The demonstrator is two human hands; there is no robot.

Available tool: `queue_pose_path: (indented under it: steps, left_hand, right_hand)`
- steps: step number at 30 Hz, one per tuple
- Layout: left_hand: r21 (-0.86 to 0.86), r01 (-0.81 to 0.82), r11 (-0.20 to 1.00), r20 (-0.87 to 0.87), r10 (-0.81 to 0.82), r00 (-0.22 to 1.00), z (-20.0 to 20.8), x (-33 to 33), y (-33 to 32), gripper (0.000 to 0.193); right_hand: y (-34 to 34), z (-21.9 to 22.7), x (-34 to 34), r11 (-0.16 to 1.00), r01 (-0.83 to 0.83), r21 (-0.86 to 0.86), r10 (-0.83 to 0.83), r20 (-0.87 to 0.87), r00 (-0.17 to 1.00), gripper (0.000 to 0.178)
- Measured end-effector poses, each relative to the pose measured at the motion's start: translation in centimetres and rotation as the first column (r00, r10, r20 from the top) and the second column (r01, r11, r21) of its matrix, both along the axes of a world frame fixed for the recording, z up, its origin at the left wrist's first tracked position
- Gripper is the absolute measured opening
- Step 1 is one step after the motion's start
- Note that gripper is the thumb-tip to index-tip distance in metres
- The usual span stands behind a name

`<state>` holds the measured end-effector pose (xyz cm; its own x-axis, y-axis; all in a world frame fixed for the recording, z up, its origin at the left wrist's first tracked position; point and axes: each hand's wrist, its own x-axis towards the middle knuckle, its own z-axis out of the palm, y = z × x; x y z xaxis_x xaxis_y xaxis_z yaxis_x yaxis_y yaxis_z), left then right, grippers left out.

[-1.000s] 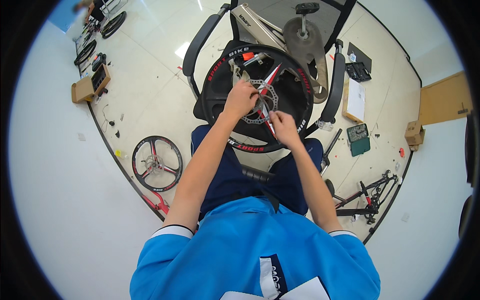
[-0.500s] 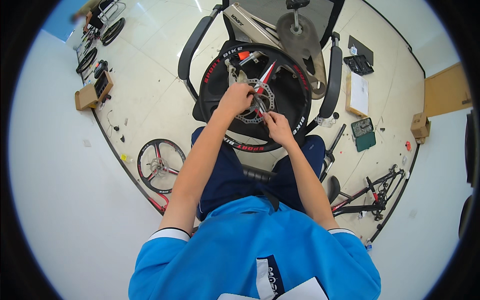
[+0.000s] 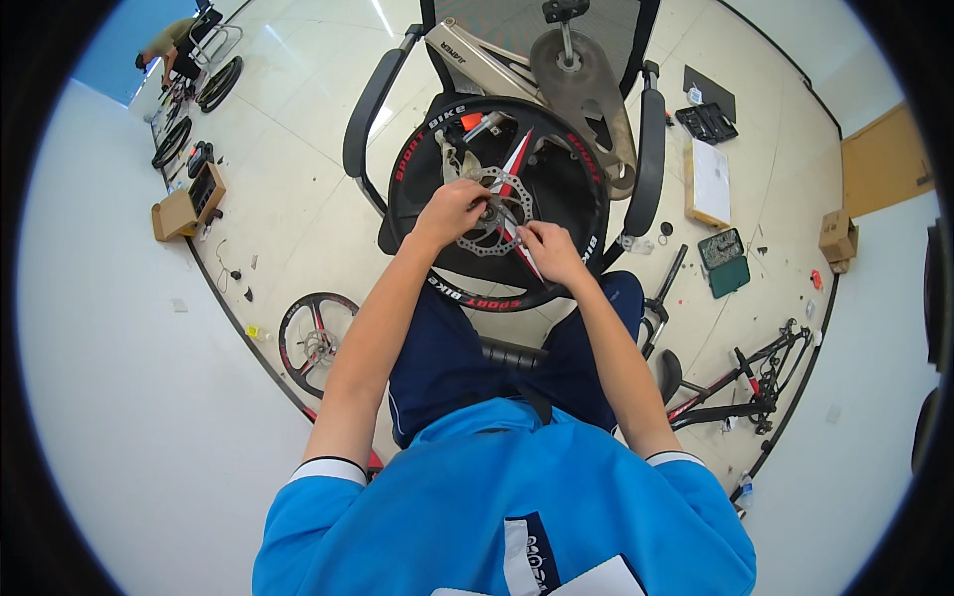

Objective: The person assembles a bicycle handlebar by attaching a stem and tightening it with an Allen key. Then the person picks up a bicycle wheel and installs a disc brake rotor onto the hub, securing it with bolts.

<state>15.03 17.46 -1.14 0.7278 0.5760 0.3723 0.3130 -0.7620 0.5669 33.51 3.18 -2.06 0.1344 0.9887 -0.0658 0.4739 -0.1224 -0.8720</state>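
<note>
A black three-spoked bicycle wheel (image 3: 586, 214), red and white on its spokes, lies flat across the chair seat in front of me. At its hub is a silver brake disc (image 3: 484, 247) with holes in it. My left hand (image 3: 455, 213) is closed over the hub, fingertips pinched; what they grip is hidden. My right hand (image 3: 549, 248), beside the disc's right edge, pinches the near end of a slim silver hand tool (image 3: 508, 220). The tool slants up-left toward the left fingertips; its exact kind is too small to tell. A crumpled pale cloth or glove (image 3: 452, 164) lies behind my left hand.
Armrests flank the wheel; a pale bicycle frame part (image 3: 477, 58) rests on the chair. Around the floor are a second wheel (image 3: 286, 348), a black-and-red frame (image 3: 740, 382), a green case (image 3: 729, 277), and an open carton (image 3: 175, 206). A person (image 3: 171, 48) bends down far left.
The view has shifted slightly, moving the wheel and chair a little left. Both hands stay at the hub; the tool has changed its angle slightly. The far person now shows more fully.
</note>
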Motion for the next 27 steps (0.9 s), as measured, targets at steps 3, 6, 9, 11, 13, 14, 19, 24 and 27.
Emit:
queue_pose_path:
  steps: [3, 6, 9, 11, 13, 14, 19, 24, 27]
  left_hand:
    - [-0.041, -0.007, 0.999, -0.016, 0.006, 1.000, 0.2, -0.2, -0.3, 0.014]
    - [-0.052, -0.001, 0.999, -0.017, 0.000, 1.000, 0.2, 0.0, -0.1, 0.014]
    - [-0.020, 0.018, 1.000, -0.025, -0.019, 0.999, -0.2, 0.1, 0.0, 0.014]
    - [0.017, 0.035, 0.999, -0.051, -0.034, 0.998, 0.0, 0.3, 0.3, 0.013]
    - [0.048, 0.062, 0.997, -0.095, -0.057, 0.994, 0.2, 0.3, 0.4, 0.013]
    - [0.067, 0.077, 0.995, -0.122, -0.069, 0.990, 0.4, 0.4, 0.5, 0.012]
    - [0.088, 0.071, 0.994, -0.249, -0.047, 0.967, 0.9, 0.9, 1.1, 0.009]
    - [0.052, -0.001, 0.999, -0.148, 0.008, 0.989, 0.0, 0.3, 0.0, 0.009]
    - [0.037, -0.051, 0.998, -0.065, 0.053, 0.996, -1.0, 0.8, -0.1, 0.010]
  right_hand:
    - [0.5, 0.5, 0.9, 0.998, -0.056, -0.006, 0.056, 0.054, 0.997, 0.034]
    - [0.8, 0.7, 1.8, 0.991, -0.096, -0.092, 0.100, 0.034, 0.994, 0.035]
    - [0.9, 0.9, 1.8, 0.994, -0.073, -0.082, 0.077, 0.042, 0.996, 0.038]
    - [0.9, 1.0, 1.6, 0.993, -0.060, -0.103, 0.064, 0.037, 0.997, 0.038]
    - [0.5, 1.0, 1.0, 0.989, -0.044, -0.141, 0.047, 0.016, 0.999, 0.039]
    - [0.3, 0.6, 0.7, 0.991, -0.028, -0.129, 0.029, 0.006, 1.000, 0.040]
    - [-0.1, -2.0, -0.6, 0.983, 0.029, -0.179, -0.045, -0.085, 0.995, 0.041]
    - [2.0, -0.5, 3.9, 0.983, 0.068, -0.171, -0.087, -0.109, 0.990, 0.039]
    - [4.5, 2.8, 5.7, 0.982, -0.021, -0.189, 0.025, 0.022, 0.999, 0.041]
